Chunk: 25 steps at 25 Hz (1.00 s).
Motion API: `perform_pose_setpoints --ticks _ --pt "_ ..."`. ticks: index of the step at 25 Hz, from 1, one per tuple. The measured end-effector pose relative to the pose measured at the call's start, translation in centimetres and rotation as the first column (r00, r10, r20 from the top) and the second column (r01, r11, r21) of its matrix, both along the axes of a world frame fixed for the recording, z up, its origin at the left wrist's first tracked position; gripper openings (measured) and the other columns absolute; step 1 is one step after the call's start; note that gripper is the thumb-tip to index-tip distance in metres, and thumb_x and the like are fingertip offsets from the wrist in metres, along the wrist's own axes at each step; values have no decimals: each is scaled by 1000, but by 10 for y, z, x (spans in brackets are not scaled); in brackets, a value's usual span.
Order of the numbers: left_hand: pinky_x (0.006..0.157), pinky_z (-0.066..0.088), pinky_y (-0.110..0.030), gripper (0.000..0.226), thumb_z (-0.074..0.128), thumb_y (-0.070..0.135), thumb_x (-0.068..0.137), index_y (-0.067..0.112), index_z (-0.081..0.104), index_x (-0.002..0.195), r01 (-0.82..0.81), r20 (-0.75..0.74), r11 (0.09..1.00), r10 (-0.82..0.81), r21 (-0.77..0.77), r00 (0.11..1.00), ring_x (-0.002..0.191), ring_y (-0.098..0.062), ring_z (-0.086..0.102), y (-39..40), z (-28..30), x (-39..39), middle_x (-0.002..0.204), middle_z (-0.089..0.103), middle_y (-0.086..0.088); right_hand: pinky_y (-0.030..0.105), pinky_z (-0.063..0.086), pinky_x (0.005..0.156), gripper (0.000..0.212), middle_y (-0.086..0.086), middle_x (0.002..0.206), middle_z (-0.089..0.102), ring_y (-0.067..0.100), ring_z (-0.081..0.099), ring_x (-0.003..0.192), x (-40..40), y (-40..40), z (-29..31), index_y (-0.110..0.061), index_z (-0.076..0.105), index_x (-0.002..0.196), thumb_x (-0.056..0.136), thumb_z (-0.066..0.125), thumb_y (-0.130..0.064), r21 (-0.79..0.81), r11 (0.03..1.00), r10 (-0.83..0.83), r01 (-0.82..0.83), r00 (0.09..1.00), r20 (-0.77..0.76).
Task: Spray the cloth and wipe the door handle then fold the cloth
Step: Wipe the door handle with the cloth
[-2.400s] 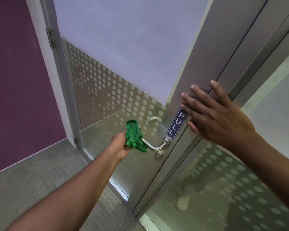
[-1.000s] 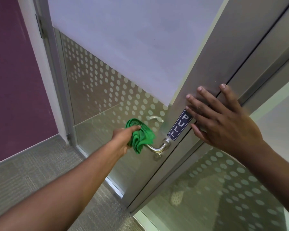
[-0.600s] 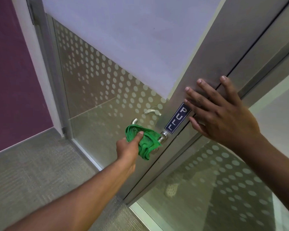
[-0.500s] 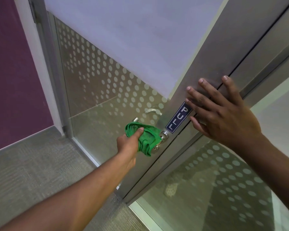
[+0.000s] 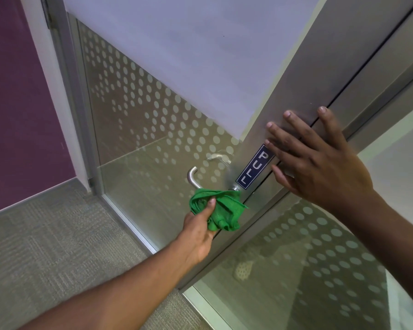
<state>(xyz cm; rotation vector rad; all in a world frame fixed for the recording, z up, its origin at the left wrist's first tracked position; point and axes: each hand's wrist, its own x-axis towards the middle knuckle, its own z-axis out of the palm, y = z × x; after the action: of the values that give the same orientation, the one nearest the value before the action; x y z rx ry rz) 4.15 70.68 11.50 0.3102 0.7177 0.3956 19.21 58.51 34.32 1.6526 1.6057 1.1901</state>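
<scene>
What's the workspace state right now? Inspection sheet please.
Surface: metal door frame with dotted glass panel; PULL sign by the lever.
Job's things: green cloth bunched around the door handle near its base; lever's free end bare. No spray bottle seen.
Clutter: nothing seen.
Grippers: left hand grips the cloth; right hand flat and open on the frame.
Cables: nothing seen.
Surroundings: grey carpet, purple wall.

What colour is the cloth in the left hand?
Green. The cloth, bunched in the left hand, shows best in the head view.
</scene>
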Motion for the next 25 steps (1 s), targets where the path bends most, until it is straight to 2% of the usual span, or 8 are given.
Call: perform_pose_setpoints --ticks 4,6,10,14,17,19,21,25 --pt "102 59 -43 38 72 15 97 4 63 132 72 16 997 -71 -28 997 113 -31 76 -9 8 -6 120 79 -18 66 11 130 58 12 174 32 39 24 163 -1 0 -1 -15 51 158 113 32 -47 2 1000 2 -2 1000 -2" --pt "95 62 -40 37 79 15 91 6 66 125 32 -71 999 -31 23 997 106 -30 78 -14 15 2 116 80 -15 66 10 130 58 12 174 32 39 24 163 -1 1 -1 -15 52 157 112 32 -47 2 1000 2 -2 1000 -5" --pt "94 61 -35 28 87 20 86 14 66 103 -62 -280 985 105 159 954 95 -24 75 -34 33 28 106 77 -8 66 10 130 60 13 174 32 39 23 163 -2 1 1 -14 51 158 112 32 -47 -11 1000 1 -1 1000 -7" --pt "83 62 -32 27 89 20 85 12 70 103 -103 -276 970 164 222 947 84 -16 74 -34 33 29 103 79 -7 66 10 131 62 13 174 33 39 24 163 -3 1 0 -12 51 157 111 32 -48 -5 1000 3 -3 1000 -25" --pt "81 64 -34 36 92 22 81 7 71 106 -82 -302 956 169 281 938 86 -20 75 -24 28 14 101 79 -8 66 12 130 61 13 173 36 39 26 162 -3 1 1 -13 53 156 111 33 -47 3 1000 20 -20 999 -35" --pt "75 58 -29 41 89 25 84 6 68 113 -103 -308 936 212 336 927 89 -22 72 -5 30 4 103 75 -7 66 11 131 61 13 173 36 39 26 162 -2 1 1 -14 52 157 111 32 -48 -5 1000 17 -17 1000 -24" --pt "78 54 -30 49 88 28 85 0 66 119 -104 -366 893 283 438 887 95 -27 69 27 32 -5 110 73 -12 65 10 131 60 12 172 37 38 27 162 -2 1 1 -15 52 157 111 32 -48 -2 1000 21 -21 1000 -23" --pt "81 59 -33 45 87 21 85 0 68 119 121 -493 786 252 606 833 93 -26 72 104 42 -2 115 75 -16 66 14 130 59 12 172 38 38 28 162 0 0 -1 -14 54 156 111 33 -47 4 999 36 -36 998 -41"
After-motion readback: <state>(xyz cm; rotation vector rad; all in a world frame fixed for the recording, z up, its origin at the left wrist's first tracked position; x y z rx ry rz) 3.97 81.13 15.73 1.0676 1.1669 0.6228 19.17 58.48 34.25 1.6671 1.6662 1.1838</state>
